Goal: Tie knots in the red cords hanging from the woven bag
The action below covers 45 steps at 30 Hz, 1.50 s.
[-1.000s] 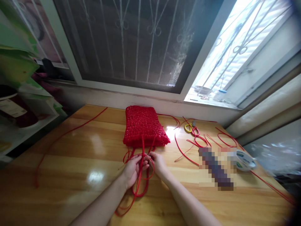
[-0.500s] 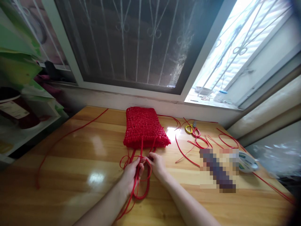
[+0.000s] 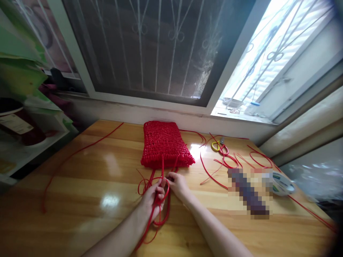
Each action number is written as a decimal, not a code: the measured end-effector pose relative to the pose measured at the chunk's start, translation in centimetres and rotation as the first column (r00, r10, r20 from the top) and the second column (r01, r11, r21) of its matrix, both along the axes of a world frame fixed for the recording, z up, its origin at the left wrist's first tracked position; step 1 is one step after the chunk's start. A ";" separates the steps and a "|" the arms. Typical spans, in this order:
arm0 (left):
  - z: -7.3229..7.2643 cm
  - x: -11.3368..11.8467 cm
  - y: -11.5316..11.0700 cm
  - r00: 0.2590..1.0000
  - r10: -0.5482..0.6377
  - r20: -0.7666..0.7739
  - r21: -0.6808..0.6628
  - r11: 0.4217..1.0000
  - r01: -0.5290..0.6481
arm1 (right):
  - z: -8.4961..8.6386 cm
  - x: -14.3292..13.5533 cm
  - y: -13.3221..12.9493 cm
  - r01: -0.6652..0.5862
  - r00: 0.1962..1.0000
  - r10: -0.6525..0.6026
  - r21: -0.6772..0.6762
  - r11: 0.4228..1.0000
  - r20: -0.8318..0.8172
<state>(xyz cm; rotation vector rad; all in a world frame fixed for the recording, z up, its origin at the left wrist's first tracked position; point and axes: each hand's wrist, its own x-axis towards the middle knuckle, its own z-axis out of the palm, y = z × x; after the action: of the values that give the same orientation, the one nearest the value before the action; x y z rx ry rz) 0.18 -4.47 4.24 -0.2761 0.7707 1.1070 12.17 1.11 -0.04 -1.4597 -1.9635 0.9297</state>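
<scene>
At the far left, a dark red container [image 3: 23, 123] with a white label is held on a white shelf [image 3: 40, 151]. Next to it, the wooden table [image 3: 88, 178] is crossed by a long red cord [image 3: 88, 145], laid in a slack curve from the back edge toward the front. Toward the middle, the left hand [image 3: 154, 198] is seen palm inward, its fingers curled around a bundle of thin red cords [image 3: 146, 233], whose lower ends are trailed toward the front of the table. A small tangle of loops is spread just left of its knuckles. Behind the hands, a red woven bag [image 3: 166, 142] is laid on the table near the wall below the window [image 3: 150, 53]; a braided strap [image 3: 162, 167] is drawn from its front edge to the left hand's fingertips. Just right of the strap, the right hand [image 3: 179, 185] is placed with thumb and fingers brought close together by a cord loop; whether cord is pinched between them cannot be told. Farther right, scissors [image 3: 221, 142] with a yellow handle ring are surrounded by loose red strands [image 3: 208, 172]. Beyond a pixelated patch, a whitish spool [image 3: 282, 184] is set near the table's right edge.
</scene>
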 end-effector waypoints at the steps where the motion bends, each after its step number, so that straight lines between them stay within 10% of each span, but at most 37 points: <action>1: 0.0 0.2 -0.1 0.994 0.005 -0.112 0.022 1.000 -0.003 | 0.1 0.0 -0.1 0.009 1.000 -0.008 0.015 1.000 -0.011; 7: -1.6 1.1 -0.2 0.713 0.085 -0.696 0.294 0.940 0.174 | 1.6 0.5 -0.2 0.141 0.984 -0.113 0.213 0.967 -0.140; 12: -2.8 0.9 -0.1 0.500 0.098 -0.860 0.313 0.876 0.366 | 3.9 0.1 -0.8 -0.040 0.987 0.092 0.352 0.935 -0.134; 22: -2.7 -0.2 -0.4 0.002 0.151 -0.988 0.121 0.784 0.609 | 7.5 -2.1 -1.2 -0.273 0.961 0.262 0.179 0.945 0.085; 33: -2.6 0.3 0.6 0.277 0.035 -0.960 0.201 0.776 0.597 | 8.1 -1.7 -1.1 -0.233 0.970 0.220 0.131 0.964 0.106; 40: -2.0 -0.5 1.2 0.588 0.000 -0.809 0.426 0.690 0.585 | 7.3 0.1 -1.2 -0.217 0.934 0.235 0.094 0.972 -0.269; 45: -1.3 -0.6 0.9 0.631 -0.026 -0.776 0.448 0.681 0.579 | 5.8 1.4 -0.9 -0.236 0.842 0.187 -0.034 0.971 -0.506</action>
<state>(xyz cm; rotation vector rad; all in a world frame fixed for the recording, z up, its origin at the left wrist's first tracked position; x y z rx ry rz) -0.40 -3.54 2.89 0.9854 0.9974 1.0471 13.58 0.21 5.80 -0.9223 -1.7192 1.3611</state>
